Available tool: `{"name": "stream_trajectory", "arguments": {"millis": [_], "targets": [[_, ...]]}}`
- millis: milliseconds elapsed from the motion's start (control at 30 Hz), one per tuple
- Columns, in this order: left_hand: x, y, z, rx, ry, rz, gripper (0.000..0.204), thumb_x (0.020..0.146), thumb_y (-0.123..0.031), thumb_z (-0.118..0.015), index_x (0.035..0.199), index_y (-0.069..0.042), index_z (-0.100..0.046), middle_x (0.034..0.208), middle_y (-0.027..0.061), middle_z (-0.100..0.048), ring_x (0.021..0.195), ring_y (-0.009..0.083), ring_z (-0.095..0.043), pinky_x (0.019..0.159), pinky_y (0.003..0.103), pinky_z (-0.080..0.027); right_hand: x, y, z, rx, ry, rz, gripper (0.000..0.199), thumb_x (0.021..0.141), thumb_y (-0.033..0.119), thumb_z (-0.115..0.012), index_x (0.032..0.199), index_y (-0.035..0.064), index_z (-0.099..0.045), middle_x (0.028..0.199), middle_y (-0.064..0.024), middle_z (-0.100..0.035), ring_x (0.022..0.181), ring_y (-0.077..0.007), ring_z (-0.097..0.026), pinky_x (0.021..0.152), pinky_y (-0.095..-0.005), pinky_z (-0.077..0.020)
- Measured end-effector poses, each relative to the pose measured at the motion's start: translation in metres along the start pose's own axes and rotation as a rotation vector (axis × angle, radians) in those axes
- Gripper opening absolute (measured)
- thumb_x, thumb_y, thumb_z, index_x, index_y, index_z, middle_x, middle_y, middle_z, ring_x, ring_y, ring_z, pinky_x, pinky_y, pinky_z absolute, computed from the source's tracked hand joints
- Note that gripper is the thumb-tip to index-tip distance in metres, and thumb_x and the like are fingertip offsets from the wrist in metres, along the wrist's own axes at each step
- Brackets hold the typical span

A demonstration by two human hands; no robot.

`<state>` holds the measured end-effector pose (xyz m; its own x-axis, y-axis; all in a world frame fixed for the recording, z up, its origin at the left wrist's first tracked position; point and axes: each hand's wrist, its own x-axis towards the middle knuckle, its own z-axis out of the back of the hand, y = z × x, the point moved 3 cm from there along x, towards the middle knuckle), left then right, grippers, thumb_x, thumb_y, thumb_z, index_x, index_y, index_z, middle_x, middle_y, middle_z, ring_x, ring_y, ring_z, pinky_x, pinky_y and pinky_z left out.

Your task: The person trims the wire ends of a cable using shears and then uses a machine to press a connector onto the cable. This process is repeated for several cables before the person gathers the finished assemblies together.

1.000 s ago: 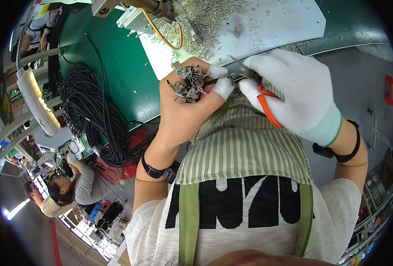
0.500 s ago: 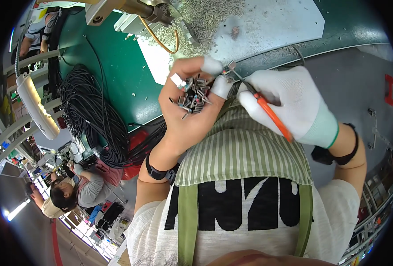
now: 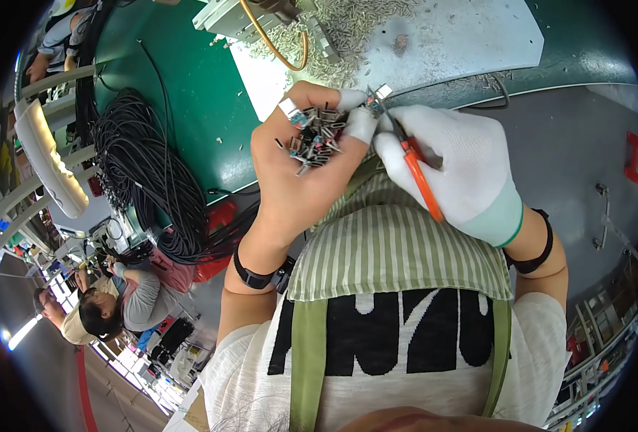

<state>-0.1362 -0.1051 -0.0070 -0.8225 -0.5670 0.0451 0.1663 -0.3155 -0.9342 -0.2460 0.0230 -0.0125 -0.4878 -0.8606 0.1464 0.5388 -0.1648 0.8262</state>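
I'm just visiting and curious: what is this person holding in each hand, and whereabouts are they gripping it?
The left hand cups a heap of small metal parts in its palm. The gloved right hand grips orange-handled pliers by the handles.

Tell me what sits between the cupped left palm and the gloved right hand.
In the head view, the left hand's taped fingertips pinch a small metal part there, and the tip of the orange-handled tool in the right hand reaches it.

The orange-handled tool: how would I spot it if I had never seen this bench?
Start at the green workbench and come down to the person's two raised hands. The right hand, in a white glove, grips the orange-handled tool, its metal tip touching the small parts cupped in the bare left hand. Nothing else between the hands is orange.
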Motion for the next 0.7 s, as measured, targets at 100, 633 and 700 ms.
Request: {"name": "stream_trajectory", "arguments": {"millis": [100,633,700], "targets": [[-0.002,0.008,-0.001,0.116,-0.029,-0.119,0.019,0.078,0.002,-0.067,0.095,0.002,-0.060,0.078,0.0007,-0.061,0.068,0.0059,-0.056,0.062,0.020,-0.045,0.002,-0.003,-0.004,-0.081,-0.037,0.051,0.020,0.083,0.020,-0.065,0.075,0.0033,-0.058,0.056,-0.0089,-0.052,0.047,-0.0211,-0.051,0.047,-0.0313,-0.0392],[0.034,0.056,0.032,-0.703,0.016,0.565,0.010,0.083,-0.001,-0.063,0.091,0.001,-0.057,0.063,-0.0018,-0.048,0.052,0.0064,-0.039,0.048,0.022,-0.031,0.041,-0.036,0.007,0.472,0.240,-0.280,0.030,0.092,0.027,-0.056,0.080,0.0004,-0.061,0.055,0.0023,-0.051,0.046,-0.0051,-0.049,0.043,-0.0229,-0.0373],[0.046,0.054,0.030,-0.751,0.023,0.589,0.008,0.083,-0.001,-0.063,0.089,0.001,-0.057,0.062,-0.0024,-0.046,0.052,0.0063,-0.039,0.048,0.022,-0.031,0.057,-0.032,0.005,0.528,0.239,-0.296,0.030,0.091,0.028,-0.056,0.080,0.0006,-0.061,0.055,0.0016,-0.051,0.046,-0.0058,-0.050,0.043,-0.0232,-0.0383]]}}
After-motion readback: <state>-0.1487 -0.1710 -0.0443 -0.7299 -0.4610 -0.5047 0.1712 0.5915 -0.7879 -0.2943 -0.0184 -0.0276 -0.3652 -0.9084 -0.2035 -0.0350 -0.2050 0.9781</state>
